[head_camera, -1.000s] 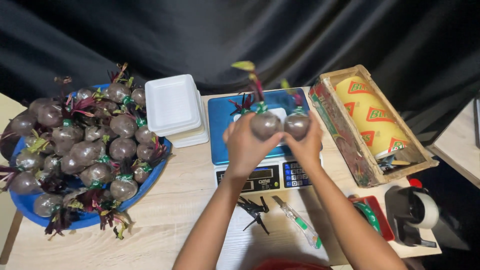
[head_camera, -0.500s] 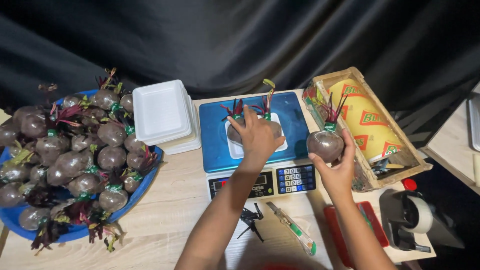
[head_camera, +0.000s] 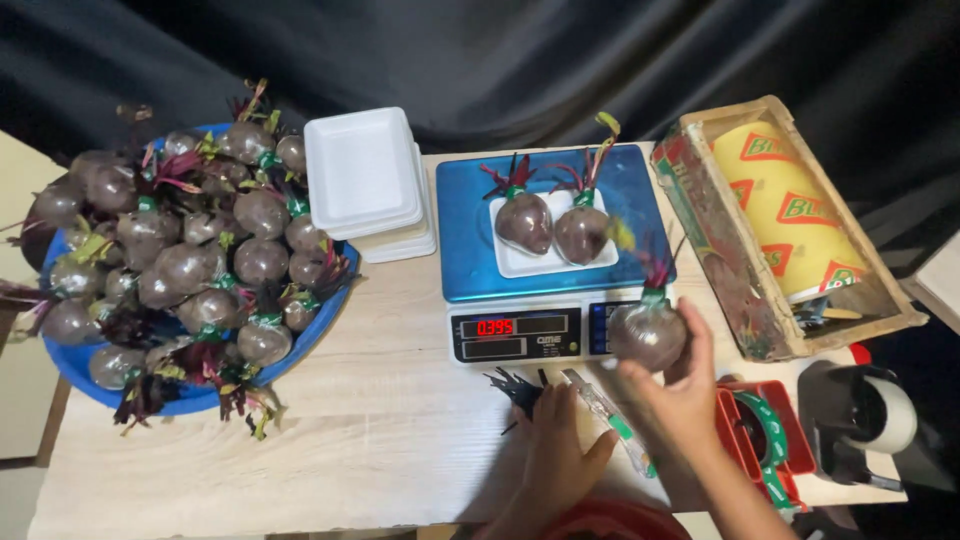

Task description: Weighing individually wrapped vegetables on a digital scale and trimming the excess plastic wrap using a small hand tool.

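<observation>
On the pale wooden table (head_camera: 380, 430), seen from above the person's head, stood a blue scale (head_camera: 555, 240) carrying a white foam tray (head_camera: 552, 262) with two wrapped beets. Right hand (head_camera: 680, 395) gripped a third wrapped beet (head_camera: 648, 335) just over the scale's front right corner. Left hand (head_camera: 558, 450) lay open and flat on the table below the display, near dark stem trimmings (head_camera: 518, 388). Far left sat a blue bowl (head_camera: 300, 345) heaped with beets, beside stacked empty trays (head_camera: 368, 180). Right of the scale rested a wooden crate (head_camera: 790, 345).
</observation>
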